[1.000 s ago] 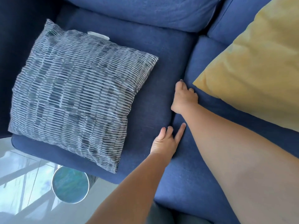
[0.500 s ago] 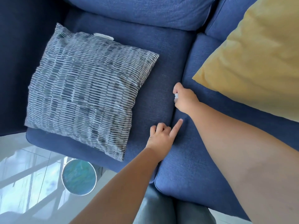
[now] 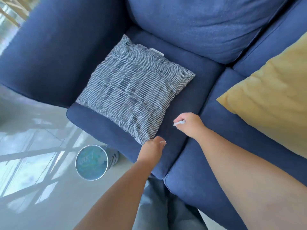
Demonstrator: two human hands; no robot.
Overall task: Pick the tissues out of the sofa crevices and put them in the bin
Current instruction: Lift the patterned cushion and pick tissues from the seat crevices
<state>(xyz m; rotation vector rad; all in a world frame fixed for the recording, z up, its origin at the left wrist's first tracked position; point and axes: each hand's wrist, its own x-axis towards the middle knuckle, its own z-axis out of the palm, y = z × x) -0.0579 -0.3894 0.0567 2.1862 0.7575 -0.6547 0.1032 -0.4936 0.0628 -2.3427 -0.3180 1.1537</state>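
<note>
The right hand [image 3: 189, 125] is closed, its fingers [image 3: 180, 119] pinching a small white tissue [image 3: 179, 123] above the left seat cushion, just beside the crevice [image 3: 196, 128] between the two seat cushions of the sofa [image 3: 191, 30]. So one tissue is out of the gap but not yet binned. The left hand [image 3: 153, 146] is curled loosely near the corner of the striped cushion [image 3: 134, 87]; a pale speck shows at its fingertips, though I cannot tell whether that is tissue or a nail. The bin [image 3: 92, 162] stands on the floor [image 3: 33, 188] to the left, in front of the sofa, well apart from the right hand. Carrying the tissue across and dropping it in is left to do. No other tissue shows in the crevices, though their depths and the area under the yellow cushion [image 3: 269, 97] are hidden.
</note>
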